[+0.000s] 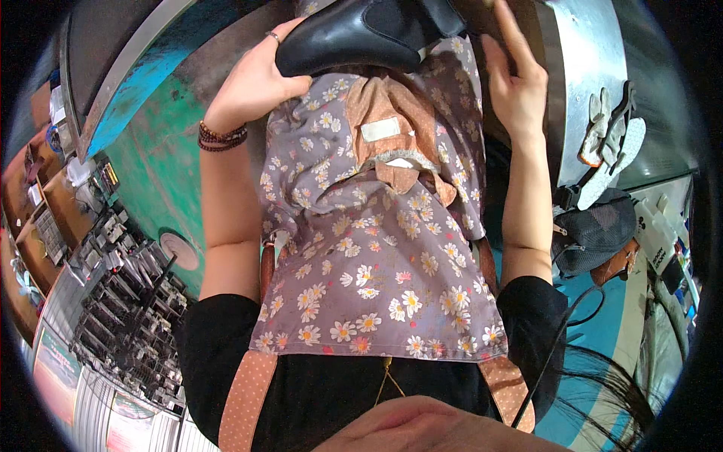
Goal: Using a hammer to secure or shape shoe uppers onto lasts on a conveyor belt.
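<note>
Grip: left hand (252, 83) cups the toe of a black leather shoe (361, 34), fingers curled over it; right hand (516, 79) is open beside it, holding nothing.
Shoe: at the top of view, above the floral apron (376, 248).
Handling: likely stiff, smooth, fairly light; best held at toe and sole.
Room: metal machine panel (587, 68) crowds the right; green floor (162, 173) lies open left.

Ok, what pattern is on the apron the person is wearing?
White and yellow daisies on greyish-purple fabric, on the apron, seen in the head view.
</note>
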The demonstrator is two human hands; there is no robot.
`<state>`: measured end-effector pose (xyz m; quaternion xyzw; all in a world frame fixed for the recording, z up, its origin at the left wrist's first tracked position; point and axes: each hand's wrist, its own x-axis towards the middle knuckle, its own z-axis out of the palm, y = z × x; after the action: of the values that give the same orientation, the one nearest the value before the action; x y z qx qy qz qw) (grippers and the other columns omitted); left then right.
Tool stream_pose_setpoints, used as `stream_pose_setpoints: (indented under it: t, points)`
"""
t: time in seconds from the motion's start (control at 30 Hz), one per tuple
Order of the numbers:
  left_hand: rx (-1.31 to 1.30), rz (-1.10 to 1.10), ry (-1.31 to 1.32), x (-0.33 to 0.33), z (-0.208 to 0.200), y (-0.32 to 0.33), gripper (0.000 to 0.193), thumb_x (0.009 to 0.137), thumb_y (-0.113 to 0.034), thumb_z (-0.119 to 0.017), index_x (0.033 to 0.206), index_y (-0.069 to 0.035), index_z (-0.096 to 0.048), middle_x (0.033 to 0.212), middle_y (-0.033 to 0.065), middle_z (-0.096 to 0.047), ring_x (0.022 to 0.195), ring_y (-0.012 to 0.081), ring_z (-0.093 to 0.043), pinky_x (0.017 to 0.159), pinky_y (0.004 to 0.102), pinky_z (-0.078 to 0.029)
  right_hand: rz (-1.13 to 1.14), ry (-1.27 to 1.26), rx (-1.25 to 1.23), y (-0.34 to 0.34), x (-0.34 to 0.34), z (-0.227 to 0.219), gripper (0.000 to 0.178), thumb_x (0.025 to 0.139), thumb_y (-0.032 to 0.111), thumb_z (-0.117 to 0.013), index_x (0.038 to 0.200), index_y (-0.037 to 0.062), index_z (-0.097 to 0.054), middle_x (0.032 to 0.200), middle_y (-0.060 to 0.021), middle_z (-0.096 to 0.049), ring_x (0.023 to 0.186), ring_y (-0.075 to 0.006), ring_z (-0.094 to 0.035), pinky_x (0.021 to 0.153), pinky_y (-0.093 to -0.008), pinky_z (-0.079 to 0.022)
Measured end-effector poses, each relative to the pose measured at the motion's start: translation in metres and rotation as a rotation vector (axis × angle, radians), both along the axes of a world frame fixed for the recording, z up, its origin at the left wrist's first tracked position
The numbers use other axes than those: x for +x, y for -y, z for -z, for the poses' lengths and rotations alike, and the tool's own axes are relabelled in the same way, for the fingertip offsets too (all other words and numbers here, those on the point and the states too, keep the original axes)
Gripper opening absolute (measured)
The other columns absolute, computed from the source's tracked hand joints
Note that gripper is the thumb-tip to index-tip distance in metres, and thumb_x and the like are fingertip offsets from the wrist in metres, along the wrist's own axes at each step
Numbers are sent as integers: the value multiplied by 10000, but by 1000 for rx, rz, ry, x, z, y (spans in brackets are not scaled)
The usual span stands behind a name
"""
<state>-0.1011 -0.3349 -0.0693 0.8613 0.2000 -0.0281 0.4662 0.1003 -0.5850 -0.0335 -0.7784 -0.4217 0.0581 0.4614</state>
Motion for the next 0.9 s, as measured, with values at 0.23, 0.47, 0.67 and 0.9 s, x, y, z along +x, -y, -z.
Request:
stream_pose_setpoints:
  t: [0.23,0.47,0.67,0.9]
  points:
    - [-127,23,-83,6,-9,-3,701,684,-69,-683,1348,-30,-463,1142,56,-592,1043,139,-542,970,276,-407,37,-190,-14,4,-3,19,472,910,-57,-511,1376,-2,-459,1366,-179,-529,1269,-236,-495,1029,-289,-370]
    - [-104,52,-107,8,-19,-12,678,685,-89,-692,1325,-31,-476,1112,43,-589,1017,137,-538,950,276,-415,141,-293,347,1,-1,10,474,920,-41,-518,1386,-50,-429,1394,-171,-497,1302,-214,-449,1059,-289,-333]
    - [-184,118,-85,22,-8,-15,692,681,-103,-696,1333,-40,-474,1117,38,-587,1017,139,-540,949,278,-416,133,-120,79,12,19,59,469,924,-14,-538,1385,-1,-450,1407,-165,-490,1293,-239,-467,1063,-301,-335]
    - [-157,-2,-88,6,-10,-5,747,651,-101,-681,1365,-58,-468,1059,71,-607,955,158,-576,882,285,-462,17,-12,136,-7,-17,-9,468,914,-43,-520,1372,-72,-428,1361,-232,-513,1279,-247,-488,1040,-311,-367]
